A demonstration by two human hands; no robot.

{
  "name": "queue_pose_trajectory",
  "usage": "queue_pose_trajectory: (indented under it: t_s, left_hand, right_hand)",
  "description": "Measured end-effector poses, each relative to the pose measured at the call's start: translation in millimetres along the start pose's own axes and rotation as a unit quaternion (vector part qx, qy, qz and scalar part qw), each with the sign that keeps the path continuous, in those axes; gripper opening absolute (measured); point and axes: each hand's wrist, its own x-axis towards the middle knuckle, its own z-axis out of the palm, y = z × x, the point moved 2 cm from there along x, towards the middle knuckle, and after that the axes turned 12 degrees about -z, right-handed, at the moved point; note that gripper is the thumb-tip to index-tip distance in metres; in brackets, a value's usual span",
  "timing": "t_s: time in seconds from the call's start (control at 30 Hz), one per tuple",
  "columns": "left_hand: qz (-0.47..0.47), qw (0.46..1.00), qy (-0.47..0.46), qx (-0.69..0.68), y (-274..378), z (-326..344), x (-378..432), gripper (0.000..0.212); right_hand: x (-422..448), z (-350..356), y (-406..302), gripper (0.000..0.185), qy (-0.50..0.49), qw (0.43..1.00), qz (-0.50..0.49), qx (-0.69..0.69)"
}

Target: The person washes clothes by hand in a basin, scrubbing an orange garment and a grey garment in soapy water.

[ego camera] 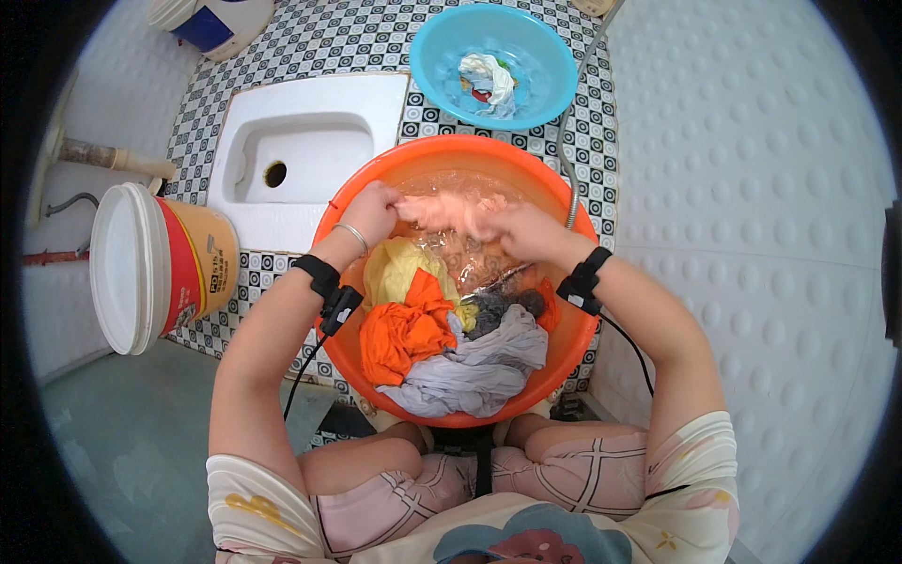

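A large orange plastic basin [451,144] with water in it stands in front of my knees. Over its far half, a wet pink cloth [451,211] is stretched between my two hands. My left hand [373,211], with a bangle at the wrist, pinches the cloth's left end. At the other end, my right hand [525,231] grips it, slightly blurred. Nearer to me in the basin lie a yellow garment [402,268], a bright orange garment [409,331], a light grey garment [472,374] and a dark grey cloth [497,310].
Beyond is a blue basin [430,77] holding water and a white cloth [490,77]. To the left are a white squat toilet [310,218] and a paint bucket [201,261]. A metal hose [566,155] runs along the right, beside a dimpled white wall [733,183]. Another bucket [211,28] sits far left.
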Motion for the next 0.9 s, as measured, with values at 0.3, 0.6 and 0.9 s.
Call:
queue_pose_trajectory:
  t_s: [0.3,0.6,0.9]
  left_hand:
    - [-0.159,0.981,-0.082,-0.077,-8,41,1,0.036]
    - [-0.154,0.954,-0.218,0.135,-20,69,14,0.038]
    - [-0.4,0.78,-0.114,-0.468,-9,43,0,0.012]
  right_hand:
    - [1,40,48,0.021,0.206,0.963,0.176,-0.018]
    - [25,80,53,0.02,-0.114,0.955,0.274,0.009]
    - [19,-18,47,0.02,0.181,0.868,0.231,0.401]
